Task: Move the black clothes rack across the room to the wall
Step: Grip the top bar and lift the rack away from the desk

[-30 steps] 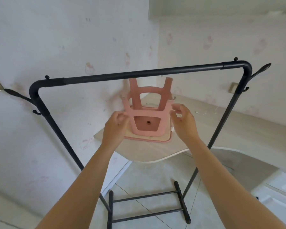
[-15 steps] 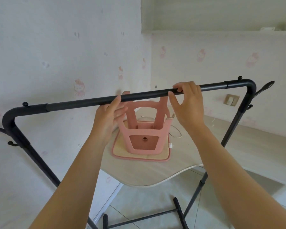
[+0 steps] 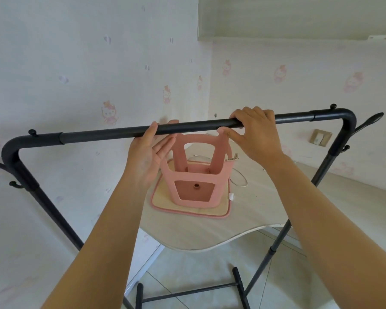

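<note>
My right hand (image 3: 257,134) is wrapped over the top bar of the black clothes rack (image 3: 187,127), fingers curled across the far side and thumb tucked beneath, so that hand has the bar firmly clasped. My left hand (image 3: 146,159) is at about nine o'clock from the right one, palm turned toward me and fingers spread loosely; only the thumb tip and the upper edge of the hand touch the bar from below, so this hand is open against it rather than closed around it. The rack stands directly in front of me, its top bar running from nine o'clock to three o'clock and rising slightly toward the right, with rounded corners at both ends, small knobs on top and side hooks on the uprights. Its two legs slant down and away, and the base rails (image 3: 187,293) rest on the tiled floor (image 3: 198,270) at six o'clock. Beyond the bar, at twelve o'clock, an upturned pink plastic stool (image 3: 196,172) sits with its legs pointing up on a pink-edged woven seat pad (image 3: 165,199), which lies on a pale curved-edge desk top (image 3: 187,233). A thin white cable (image 3: 240,179) trails on the desk just beside the stool at three o'clock. The rack is near the wallpapered walls (image 3: 76,74), which meet in a corner behind the desk, and a wall socket (image 3: 320,138) shows at two o'clock.
</note>
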Demonstrator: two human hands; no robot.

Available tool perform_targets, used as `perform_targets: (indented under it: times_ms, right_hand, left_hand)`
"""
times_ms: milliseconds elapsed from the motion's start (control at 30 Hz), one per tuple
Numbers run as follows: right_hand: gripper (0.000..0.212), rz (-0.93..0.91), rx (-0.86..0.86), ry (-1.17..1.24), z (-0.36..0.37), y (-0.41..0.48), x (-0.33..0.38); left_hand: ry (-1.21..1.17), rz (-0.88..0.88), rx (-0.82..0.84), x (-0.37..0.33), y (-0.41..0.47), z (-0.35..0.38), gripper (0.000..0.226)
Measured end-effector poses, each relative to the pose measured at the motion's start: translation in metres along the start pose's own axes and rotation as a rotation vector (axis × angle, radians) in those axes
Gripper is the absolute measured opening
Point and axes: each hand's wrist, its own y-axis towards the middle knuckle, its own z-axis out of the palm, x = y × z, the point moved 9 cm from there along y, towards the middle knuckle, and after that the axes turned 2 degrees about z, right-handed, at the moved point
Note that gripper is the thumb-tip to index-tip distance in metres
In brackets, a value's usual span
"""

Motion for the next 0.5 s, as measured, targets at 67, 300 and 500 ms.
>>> perform_targets:
  times_ms: [67, 300, 500]
  right_hand:
    - [0.056, 0.001, 0.013, -0.013, -0.001, 0.002, -0.004]
    - [0.052, -0.031, 0.074, -0.013, -0.005, 0.004, -0.009]
    - [0.053, -0.029, 0.091, -0.016, -0.016, -0.001, -0.022]
  left_hand:
    - [0.013, 0.006, 0.001, 0.000, -0.001, 0.002, 0.013]
    - [0.073, 0.052, -0.017, 0.002, -0.007, 0.009, 0.012]
    - [0.064, 0.021, 0.027, 0.012, -0.007, 0.019, 0.008]
